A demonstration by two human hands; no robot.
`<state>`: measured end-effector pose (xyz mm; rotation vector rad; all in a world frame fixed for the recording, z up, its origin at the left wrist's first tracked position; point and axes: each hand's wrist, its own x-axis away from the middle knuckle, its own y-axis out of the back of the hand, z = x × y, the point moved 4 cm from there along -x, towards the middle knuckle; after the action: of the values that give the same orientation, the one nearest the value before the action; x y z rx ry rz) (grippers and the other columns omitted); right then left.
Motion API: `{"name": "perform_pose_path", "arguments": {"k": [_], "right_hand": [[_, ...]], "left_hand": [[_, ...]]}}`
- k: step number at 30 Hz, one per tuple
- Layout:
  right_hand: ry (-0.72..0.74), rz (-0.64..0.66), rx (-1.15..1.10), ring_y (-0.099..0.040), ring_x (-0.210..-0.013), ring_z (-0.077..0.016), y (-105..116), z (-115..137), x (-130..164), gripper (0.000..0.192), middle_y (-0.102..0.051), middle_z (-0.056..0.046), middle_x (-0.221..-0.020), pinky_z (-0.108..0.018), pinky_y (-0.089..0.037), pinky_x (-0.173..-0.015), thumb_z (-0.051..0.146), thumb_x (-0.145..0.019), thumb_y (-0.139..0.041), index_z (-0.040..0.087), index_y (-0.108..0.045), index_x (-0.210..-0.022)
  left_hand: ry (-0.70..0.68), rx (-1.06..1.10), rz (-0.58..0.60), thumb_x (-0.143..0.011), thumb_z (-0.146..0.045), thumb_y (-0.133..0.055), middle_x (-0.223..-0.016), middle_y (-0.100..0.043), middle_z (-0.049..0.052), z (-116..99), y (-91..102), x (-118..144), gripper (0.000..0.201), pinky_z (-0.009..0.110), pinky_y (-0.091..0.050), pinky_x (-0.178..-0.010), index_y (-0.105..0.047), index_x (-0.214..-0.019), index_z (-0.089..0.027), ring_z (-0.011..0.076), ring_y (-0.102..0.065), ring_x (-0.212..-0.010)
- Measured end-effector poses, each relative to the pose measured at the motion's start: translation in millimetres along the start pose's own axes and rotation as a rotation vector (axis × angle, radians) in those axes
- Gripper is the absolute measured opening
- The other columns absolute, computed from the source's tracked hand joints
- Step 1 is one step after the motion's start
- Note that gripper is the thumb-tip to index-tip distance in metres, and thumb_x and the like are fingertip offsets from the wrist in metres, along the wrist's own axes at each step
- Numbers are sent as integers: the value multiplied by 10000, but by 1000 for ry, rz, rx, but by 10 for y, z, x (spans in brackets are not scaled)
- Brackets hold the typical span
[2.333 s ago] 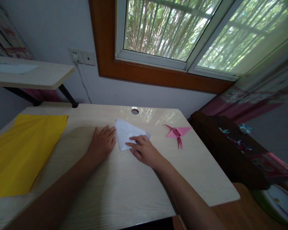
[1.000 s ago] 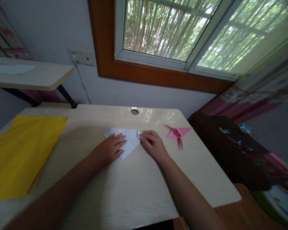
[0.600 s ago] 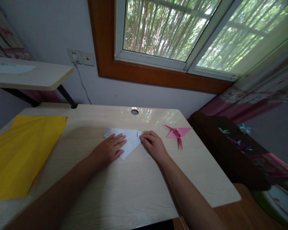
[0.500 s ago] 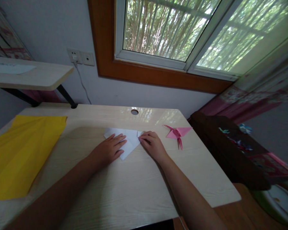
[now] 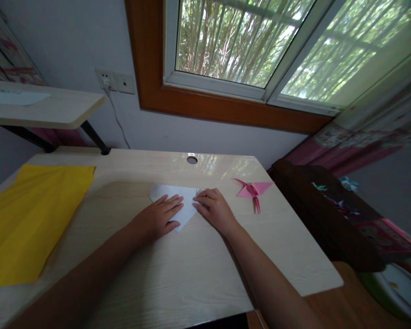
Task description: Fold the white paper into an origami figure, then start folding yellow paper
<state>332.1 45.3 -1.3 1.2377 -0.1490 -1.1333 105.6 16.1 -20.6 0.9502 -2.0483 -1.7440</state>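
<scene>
A folded sheet of white paper (image 5: 188,212) lies flat on the desk, with one corner pointing toward me. My left hand (image 5: 154,219) rests on its left part, fingers stretched out and palm down. At the paper's right end, my right hand (image 5: 216,211) has its thumb and fingers drawn together on a folded edge. Its fingers cover part of that end, so the exact fold there is hidden. To the right of this hand lies a pink folded-paper figure (image 5: 255,189) with narrow points, touched by neither hand.
A large yellow sheet (image 5: 37,219) covers the desk's left side. Behind it stands a raised shelf (image 5: 78,112) on black legs. The pale desk (image 5: 192,278) has a round cable hole (image 5: 192,160) near the wall. A dark cabinet (image 5: 329,219) stands beyond its right edge.
My right fingers have shifted slightly left along the paper's right end, and the small flap there looks more folded in. The paper has moved slightly toward me. My left hand stays flat on it.
</scene>
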Motion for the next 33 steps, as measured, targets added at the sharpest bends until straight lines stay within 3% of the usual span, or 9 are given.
{"name": "perform_pose_path", "arguments": {"k": [7,11,16,21,24,27,29,30,33], "right_hand": [[74,86,5,-604,-1055,-259,-3,194,-20,341,-678,-103,-1153,-446,-509,-944,422,-939,-675,274,-702,-1245],[132,175,48,-575,-1110,-273,2,311,-13,382,-645,-108,-1232,-472,-484,-980,467,-953,-640,288,-679,-1288],[166,236,111,-507,-1193,-303,-36,409,-1,435,-597,-100,-1340,-505,-455,-1006,516,-961,-602,354,-636,-1363],[147,247,127,-499,-1181,-294,-70,410,-2,384,-588,-80,-1347,-489,-455,-1004,517,-973,-577,395,-662,-1328],[136,254,124,-505,-1171,-292,-70,387,-7,366,-594,-77,-1339,-490,-456,-1000,514,-971,-583,397,-682,-1304],[118,247,108,-513,-1168,-287,-49,354,-9,332,-603,-79,-1323,-486,-457,-995,481,-981,-582,383,-707,-1273],[101,230,94,-521,-1159,-279,-30,324,-9,300,-608,-79,-1306,-478,-459,-992,450,-990,-580,374,-728,-1239],[94,221,87,-525,-1154,-275,-23,309,-7,287,-610,-78,-1299,-474,-460,-989,438,-991,-582,370,-738,-1223],[80,202,71,-534,-1145,-273,-10,273,-5,266,-616,-77,-1281,-468,-468,-977,425,-983,-600,370,-753,-1193]], "left_hand": [[20,243,-51,-999,-347,-567,-1560,-472,144,-5,13,0,520,471,-325,-1235,-438,-1482,-203,256,-403,-1480],[103,367,-134,-926,-301,-675,-1399,-591,132,28,71,9,427,459,-452,-1136,-514,-1313,-222,267,-545,-1348],[206,522,-255,-906,-231,-660,-1223,-639,97,113,74,19,270,422,-520,-1026,-461,-1089,-243,238,-632,-1198],[170,458,-314,-917,-198,-617,-1086,-650,64,71,139,-10,158,383,-531,-938,-491,-1004,-237,216,-653,-1057],[204,308,-453,-944,-216,-567,-919,-631,35,75,323,6,28,368,-513,-865,-553,-922,-227,209,-622,-914],[427,245,-682,-962,-260,-528,-925,-615,46,250,519,112,90,353,-503,-814,-598,-947,-206,209,-597,-880],[560,274,-772,-989,-308,-490,-1013,-636,65,413,574,191,191,350,-504,-834,-638,-1025,-193,218,-608,-959],[602,299,-765,-1001,-334,-466,-1037,-649,69,491,571,212,240,354,-502,-847,-657,-1036,-193,223,-615,-990],[645,359,-598,-1023,-394,-405,-1022,-704,64,653,491,203,358,401,-471,-942,-702,-994,-196,239,-633,-1012]]}}
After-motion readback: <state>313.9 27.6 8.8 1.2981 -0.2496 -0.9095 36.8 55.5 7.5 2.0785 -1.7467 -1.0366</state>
